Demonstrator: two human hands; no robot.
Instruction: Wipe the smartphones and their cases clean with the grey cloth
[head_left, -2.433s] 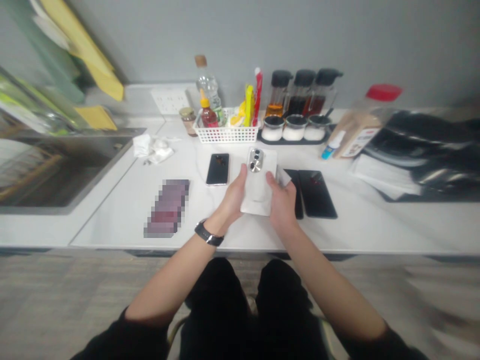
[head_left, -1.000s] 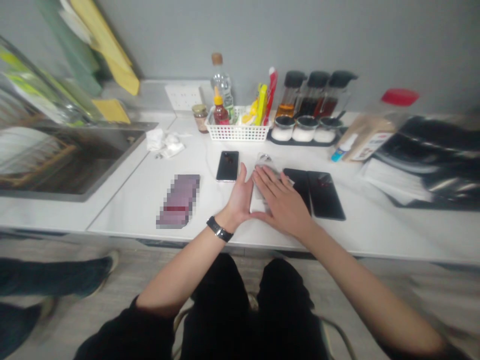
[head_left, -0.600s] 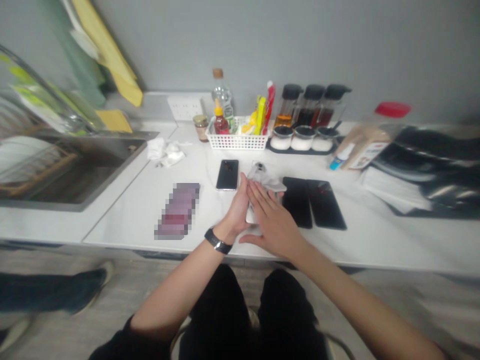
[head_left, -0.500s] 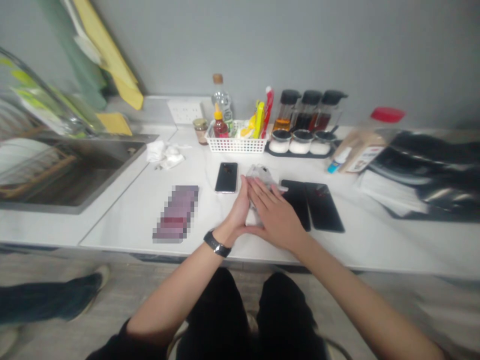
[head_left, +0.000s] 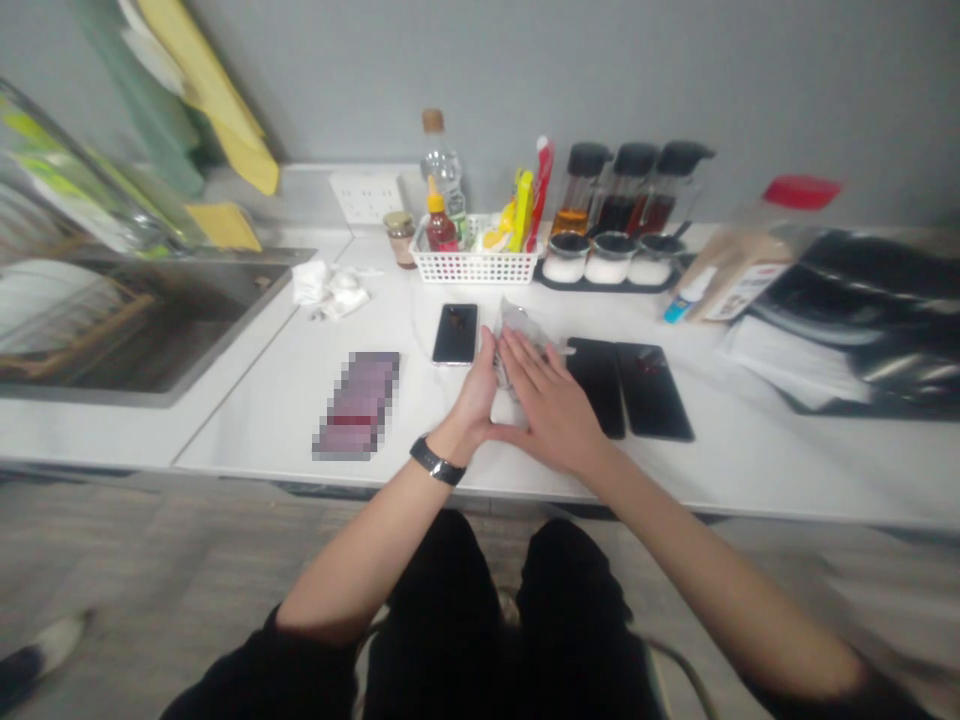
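Over a crumpled, whitish, partly see-through packet [head_left: 523,318] on the counter, my two hands meet. My right hand [head_left: 551,405] lies across it with straight fingers. My left hand [head_left: 478,390], a dark watch on its wrist, stands at the packet's left side with its fingers pointing up. The thumbs meet near the packet's front edge. Much of the packet is hidden under my fingers, and its contents cannot be made out. A phone [head_left: 456,334] lies just left of it, and two dark slabs like phones or tablets [head_left: 596,385] lie right of it.
A blurred-out purple item [head_left: 356,405] lies on the left of the white counter [head_left: 255,400], near crumpled tissues [head_left: 330,290] and a sink [head_left: 142,395]. Behind stand a white basket [head_left: 476,267] and a condiment rack [head_left: 604,285]. A red-capped jug [head_left: 750,270] leans at right.
The view has tilted slightly, so the counter things sit higher in the picture. My hands keep nearly the same pose over the packet. A bystander's leg at lower left has mostly moved out of view.
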